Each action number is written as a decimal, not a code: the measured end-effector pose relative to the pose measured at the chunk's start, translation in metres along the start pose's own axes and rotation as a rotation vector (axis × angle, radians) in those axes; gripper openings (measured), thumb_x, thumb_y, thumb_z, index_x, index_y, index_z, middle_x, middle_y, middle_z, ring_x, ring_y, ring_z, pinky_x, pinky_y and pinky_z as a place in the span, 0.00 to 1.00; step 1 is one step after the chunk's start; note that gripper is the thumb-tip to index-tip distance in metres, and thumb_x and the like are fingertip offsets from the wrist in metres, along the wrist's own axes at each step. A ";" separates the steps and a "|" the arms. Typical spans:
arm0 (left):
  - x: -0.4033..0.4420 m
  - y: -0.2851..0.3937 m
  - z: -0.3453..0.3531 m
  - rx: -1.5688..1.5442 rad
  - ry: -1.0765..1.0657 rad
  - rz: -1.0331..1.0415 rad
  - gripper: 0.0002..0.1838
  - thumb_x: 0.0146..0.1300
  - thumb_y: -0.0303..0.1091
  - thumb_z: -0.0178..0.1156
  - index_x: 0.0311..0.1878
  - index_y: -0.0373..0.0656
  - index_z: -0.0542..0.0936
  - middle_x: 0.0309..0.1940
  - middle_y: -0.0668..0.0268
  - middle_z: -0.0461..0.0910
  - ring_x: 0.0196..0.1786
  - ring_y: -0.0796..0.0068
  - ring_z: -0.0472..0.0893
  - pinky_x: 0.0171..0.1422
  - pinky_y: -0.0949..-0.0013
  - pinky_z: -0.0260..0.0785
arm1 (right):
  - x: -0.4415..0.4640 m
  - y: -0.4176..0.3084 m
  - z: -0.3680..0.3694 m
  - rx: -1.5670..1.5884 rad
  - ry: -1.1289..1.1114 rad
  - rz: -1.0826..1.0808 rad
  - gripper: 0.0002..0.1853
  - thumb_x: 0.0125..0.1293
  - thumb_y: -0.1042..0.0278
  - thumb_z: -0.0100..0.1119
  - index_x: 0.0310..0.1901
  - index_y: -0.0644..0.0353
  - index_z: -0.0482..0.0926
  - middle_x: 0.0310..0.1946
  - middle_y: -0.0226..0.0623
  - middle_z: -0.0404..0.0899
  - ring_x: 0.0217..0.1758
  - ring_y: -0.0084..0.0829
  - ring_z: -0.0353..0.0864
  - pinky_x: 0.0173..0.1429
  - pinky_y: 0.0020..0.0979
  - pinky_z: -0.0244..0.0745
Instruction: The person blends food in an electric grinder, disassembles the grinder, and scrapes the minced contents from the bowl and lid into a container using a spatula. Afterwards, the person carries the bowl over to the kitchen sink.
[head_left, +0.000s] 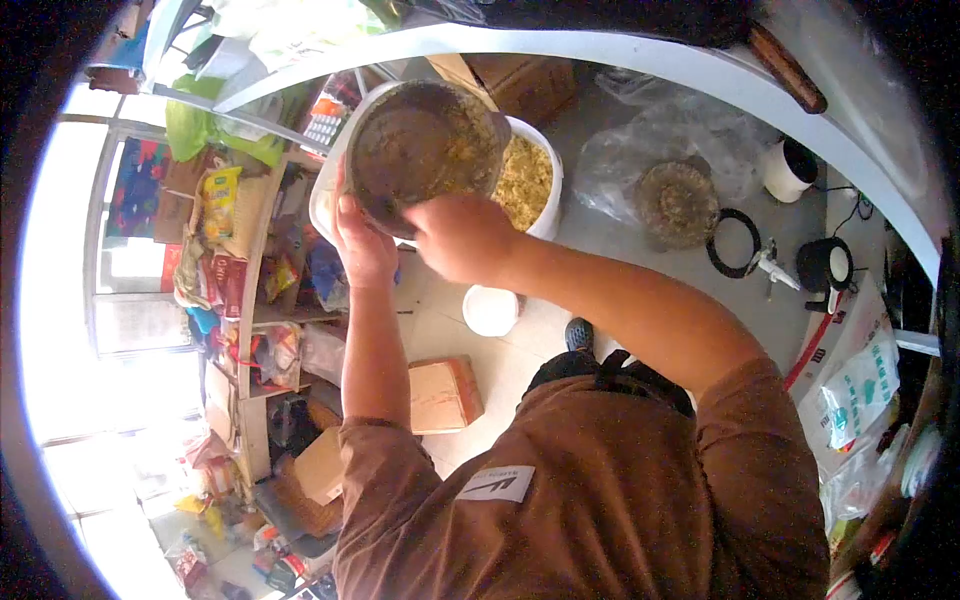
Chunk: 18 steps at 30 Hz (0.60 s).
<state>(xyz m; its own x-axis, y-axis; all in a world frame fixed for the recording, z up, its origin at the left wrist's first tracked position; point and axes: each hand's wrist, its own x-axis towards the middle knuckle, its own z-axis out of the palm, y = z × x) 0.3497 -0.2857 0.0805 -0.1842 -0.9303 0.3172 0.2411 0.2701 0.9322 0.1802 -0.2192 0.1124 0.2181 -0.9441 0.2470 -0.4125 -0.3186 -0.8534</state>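
A round metal bowl (400, 150) with yellowish crumbly residue on its inner wall is tilted over a white tub. My left hand (362, 240) grips the bowl's lower left rim. At the bowl's lower rim is my right hand (465, 238), its fingers curled and reaching inside; what they hold, if anything, is hidden. The white tub (550, 215) holds a yellow crumbly mass (525, 185), partly covered by the bowl.
A white lid or small tub (490, 310) and a cardboard box (440, 395) lie on the floor below. Crowded shelves (258, 270) stand at left. To the right are a plastic bag (610, 150), a round container (677, 203) and a black ring (733, 243).
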 end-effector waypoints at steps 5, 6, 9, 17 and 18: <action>0.000 0.001 -0.002 0.071 0.008 0.046 0.45 0.61 0.63 0.55 0.68 0.34 0.62 0.65 0.56 0.66 0.67 0.62 0.66 0.72 0.60 0.56 | 0.004 0.009 -0.013 0.094 0.194 -0.133 0.11 0.60 0.66 0.51 0.39 0.61 0.81 0.32 0.48 0.82 0.38 0.50 0.82 0.45 0.47 0.75; -0.001 0.002 0.001 0.075 0.011 0.046 0.45 0.61 0.63 0.55 0.68 0.34 0.62 0.65 0.56 0.66 0.67 0.62 0.66 0.72 0.60 0.56 | 0.005 0.009 -0.010 0.141 0.228 -0.160 0.12 0.60 0.66 0.51 0.41 0.60 0.81 0.34 0.47 0.82 0.39 0.49 0.82 0.45 0.48 0.75; 0.000 0.007 0.010 0.062 -0.038 0.095 0.44 0.63 0.62 0.54 0.68 0.34 0.61 0.65 0.55 0.65 0.68 0.62 0.65 0.72 0.60 0.54 | 0.006 0.024 -0.022 -0.227 -0.039 0.135 0.13 0.62 0.67 0.51 0.44 0.60 0.81 0.35 0.49 0.82 0.39 0.50 0.81 0.45 0.47 0.75; -0.005 0.026 0.042 0.169 -0.016 0.112 0.45 0.62 0.64 0.53 0.69 0.33 0.60 0.66 0.55 0.65 0.69 0.62 0.64 0.73 0.59 0.52 | 0.011 0.029 -0.019 -0.053 0.140 0.154 0.14 0.61 0.65 0.50 0.44 0.59 0.82 0.37 0.51 0.81 0.43 0.50 0.81 0.48 0.46 0.74; -0.006 0.033 0.052 0.203 -0.024 0.106 0.49 0.59 0.67 0.53 0.69 0.33 0.59 0.65 0.55 0.66 0.68 0.61 0.65 0.73 0.58 0.54 | 0.008 0.031 -0.026 -0.152 0.037 0.218 0.14 0.61 0.65 0.50 0.44 0.58 0.82 0.37 0.51 0.81 0.42 0.50 0.81 0.48 0.45 0.75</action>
<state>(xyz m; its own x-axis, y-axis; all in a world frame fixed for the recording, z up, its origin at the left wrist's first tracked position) 0.3094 -0.2580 0.1188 -0.1908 -0.8886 0.4171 0.0643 0.4127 0.9086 0.1463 -0.2390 0.0994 0.0781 -0.9934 0.0843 -0.5749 -0.1140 -0.8103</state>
